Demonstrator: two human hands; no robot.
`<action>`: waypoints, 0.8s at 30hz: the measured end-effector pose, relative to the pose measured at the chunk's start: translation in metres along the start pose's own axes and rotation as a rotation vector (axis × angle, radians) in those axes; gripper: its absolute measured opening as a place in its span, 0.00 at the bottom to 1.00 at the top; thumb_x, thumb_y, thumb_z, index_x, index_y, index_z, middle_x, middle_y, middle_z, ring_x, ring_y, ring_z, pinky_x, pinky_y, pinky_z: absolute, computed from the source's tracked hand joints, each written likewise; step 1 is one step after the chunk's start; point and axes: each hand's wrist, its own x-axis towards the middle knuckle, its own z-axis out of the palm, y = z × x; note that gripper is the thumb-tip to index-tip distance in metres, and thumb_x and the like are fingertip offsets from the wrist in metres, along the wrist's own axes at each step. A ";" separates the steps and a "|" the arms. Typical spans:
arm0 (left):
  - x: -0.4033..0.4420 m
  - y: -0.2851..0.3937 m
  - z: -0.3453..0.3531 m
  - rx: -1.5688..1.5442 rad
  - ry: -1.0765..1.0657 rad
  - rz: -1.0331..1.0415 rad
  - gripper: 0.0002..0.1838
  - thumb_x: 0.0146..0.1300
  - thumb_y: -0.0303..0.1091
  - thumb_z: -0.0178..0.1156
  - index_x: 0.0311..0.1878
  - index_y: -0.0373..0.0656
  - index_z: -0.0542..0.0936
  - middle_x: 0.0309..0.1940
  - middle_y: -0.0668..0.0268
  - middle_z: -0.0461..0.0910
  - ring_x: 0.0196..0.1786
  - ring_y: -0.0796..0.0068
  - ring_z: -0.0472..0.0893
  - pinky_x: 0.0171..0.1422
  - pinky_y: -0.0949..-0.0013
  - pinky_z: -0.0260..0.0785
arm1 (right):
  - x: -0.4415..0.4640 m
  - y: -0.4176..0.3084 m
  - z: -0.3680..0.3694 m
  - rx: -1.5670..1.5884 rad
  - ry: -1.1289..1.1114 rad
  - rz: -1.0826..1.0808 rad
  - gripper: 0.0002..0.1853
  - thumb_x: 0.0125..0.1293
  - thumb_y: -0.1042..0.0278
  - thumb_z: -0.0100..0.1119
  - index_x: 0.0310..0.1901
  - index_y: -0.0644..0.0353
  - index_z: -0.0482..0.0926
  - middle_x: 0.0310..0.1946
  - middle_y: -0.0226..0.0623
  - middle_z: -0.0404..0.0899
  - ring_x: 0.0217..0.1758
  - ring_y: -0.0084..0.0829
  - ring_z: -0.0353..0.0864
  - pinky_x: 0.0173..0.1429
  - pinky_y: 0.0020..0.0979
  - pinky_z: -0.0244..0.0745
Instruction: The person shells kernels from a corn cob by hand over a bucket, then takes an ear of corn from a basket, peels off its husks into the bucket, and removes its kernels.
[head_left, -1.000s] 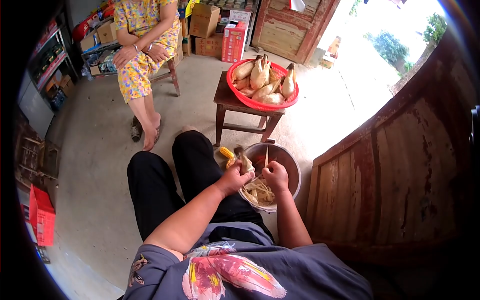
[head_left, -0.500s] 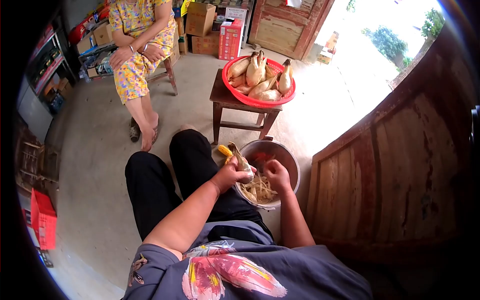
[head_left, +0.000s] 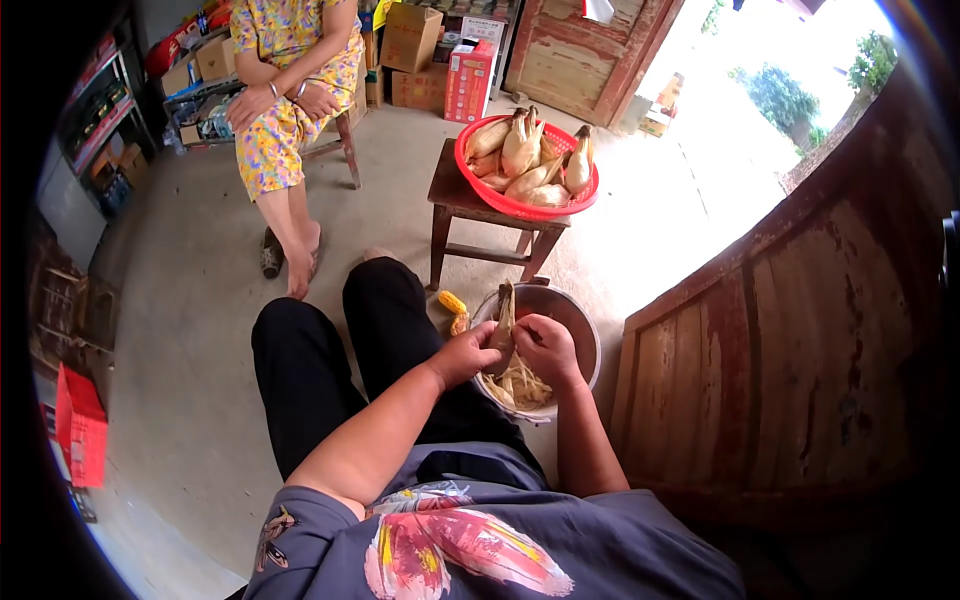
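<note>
Grasping the corn ear [head_left: 506, 325] over the left edge of the pot [head_left: 577, 325], the left hand [head_left: 466, 355] steadies it; the right hand [head_left: 547, 348], apart moments ago, now meets it, grip unclear, engaging both hands.

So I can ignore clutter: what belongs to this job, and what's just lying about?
Belongs:
- held corn ear
- husk strips in the basin
- red basket of unhusked corn
- stool under it

Apparently just lying about:
- cardboard boxes
- red crate
</note>
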 end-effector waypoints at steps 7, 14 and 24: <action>0.004 -0.009 0.004 -0.046 0.049 0.067 0.20 0.61 0.25 0.60 0.56 0.43 0.70 0.44 0.70 0.76 0.46 0.82 0.75 0.53 0.74 0.70 | -0.001 -0.010 -0.001 -0.180 0.094 -0.058 0.04 0.55 0.73 0.62 0.30 0.63 0.80 0.24 0.42 0.77 0.26 0.34 0.77 0.33 0.32 0.72; 0.005 -0.010 0.005 0.092 0.022 0.077 0.20 0.63 0.23 0.60 0.58 0.45 0.70 0.43 0.70 0.78 0.45 0.81 0.77 0.52 0.73 0.72 | -0.004 -0.008 0.001 -0.235 0.116 -0.050 0.04 0.55 0.73 0.61 0.27 0.63 0.78 0.21 0.38 0.77 0.24 0.30 0.76 0.31 0.30 0.71; 0.005 -0.007 0.006 0.065 0.038 0.080 0.20 0.63 0.22 0.60 0.57 0.43 0.70 0.42 0.71 0.78 0.44 0.81 0.78 0.52 0.73 0.72 | 0.000 0.026 0.021 0.448 0.088 0.336 0.06 0.62 0.76 0.55 0.27 0.62 0.76 0.21 0.24 0.74 0.22 0.15 0.70 0.26 0.20 0.65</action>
